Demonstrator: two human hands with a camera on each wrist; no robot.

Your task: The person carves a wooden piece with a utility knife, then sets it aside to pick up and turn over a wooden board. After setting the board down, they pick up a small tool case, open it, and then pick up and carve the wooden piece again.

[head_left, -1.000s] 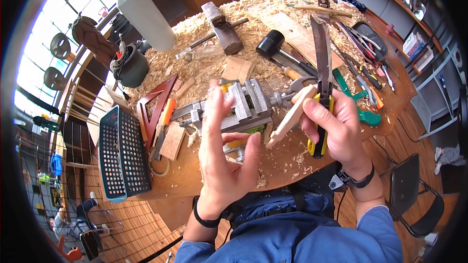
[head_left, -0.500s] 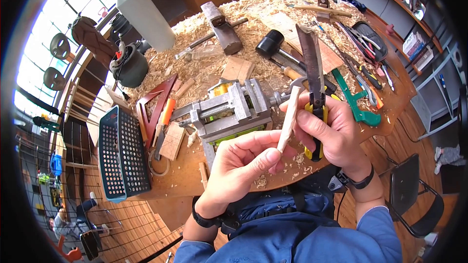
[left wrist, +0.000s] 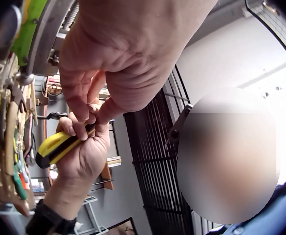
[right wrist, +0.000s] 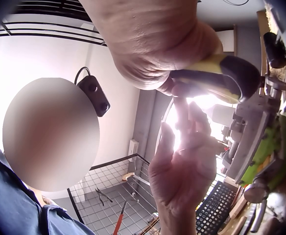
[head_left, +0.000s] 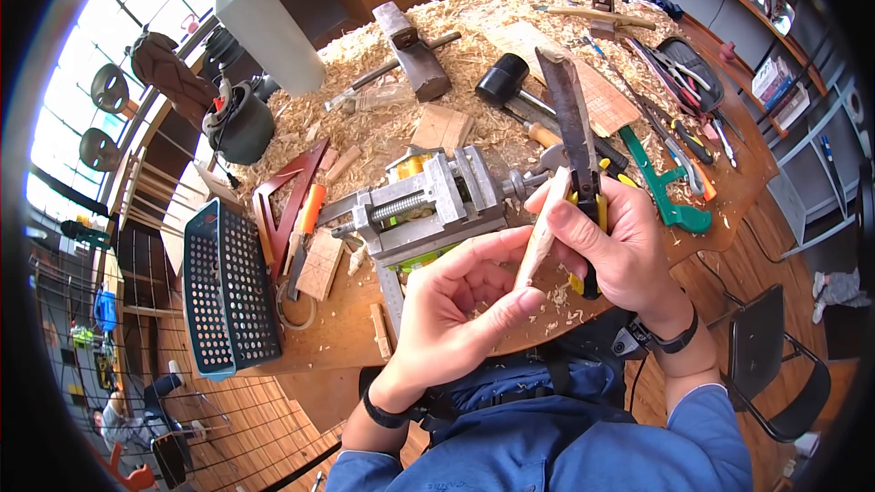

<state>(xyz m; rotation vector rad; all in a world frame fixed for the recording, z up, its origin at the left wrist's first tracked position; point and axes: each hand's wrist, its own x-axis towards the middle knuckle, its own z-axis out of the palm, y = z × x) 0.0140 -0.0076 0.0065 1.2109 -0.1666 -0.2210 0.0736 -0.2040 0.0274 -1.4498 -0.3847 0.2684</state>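
Note:
My right hand (head_left: 633, 251) grips the yellow-and-black handle of what looks like a folding saw (head_left: 572, 114), its long dark blade pointing away over the bench. The same hand's thumb presses a slim, pale carved wood piece (head_left: 544, 235) alongside the handle. At the piece's lower end, my left hand (head_left: 437, 314) pinches it between thumb and fingers. In the left wrist view the left fingertips meet right beside the right hand (left wrist: 86, 154), above the saw's handle (left wrist: 59, 149). A grey metal vise (head_left: 428, 205) stands just beyond both hands.
Wood shavings (head_left: 319, 118) cover much of the bench. A perforated basket (head_left: 228, 287) and an orange-handled knife (head_left: 308, 219) lie left. A black mallet (head_left: 503, 79), a wooden plane (head_left: 412, 55) and a green-handled saw (head_left: 665, 191) lie beyond the hands. A white bottle (head_left: 264, 23) stands back left.
My left hand has come down and right from its raised, spread pose and taken hold of the wood piece's lower end. The saw's blade has tilted leftward.

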